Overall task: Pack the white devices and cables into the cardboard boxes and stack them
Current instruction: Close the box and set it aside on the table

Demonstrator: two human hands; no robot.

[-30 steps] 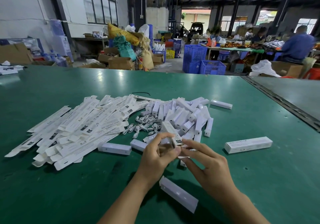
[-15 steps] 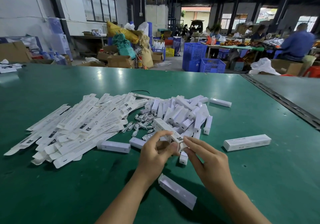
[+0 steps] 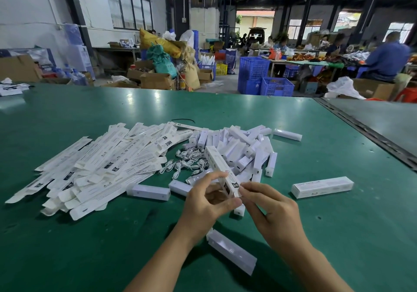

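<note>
My left hand (image 3: 208, 199) grips the near end of a long white cardboard box (image 3: 217, 165), which points away from me over the pile. My right hand (image 3: 268, 206) pinches the flap at that same end. Behind lies a heap of white devices (image 3: 243, 149) with several white cables (image 3: 185, 164) beside it. A spread of flat, unfolded boxes (image 3: 101, 165) covers the left. One closed box (image 3: 322, 187) lies at the right. A white device (image 3: 231, 251) lies under my forearms; two more devices (image 3: 147, 192) sit left of my hands.
The green table (image 3: 338, 235) carries a metal seam (image 3: 370, 131) running diagonally at the right. A black band (image 3: 182, 121) lies behind the flat boxes. Beyond the far edge stand blue crates (image 3: 264, 79), cartons and seated people at other tables.
The box in my hands has tilted up and turned to point farther away. My right fingers have moved onto its end flap. The camera has shifted slightly.
</note>
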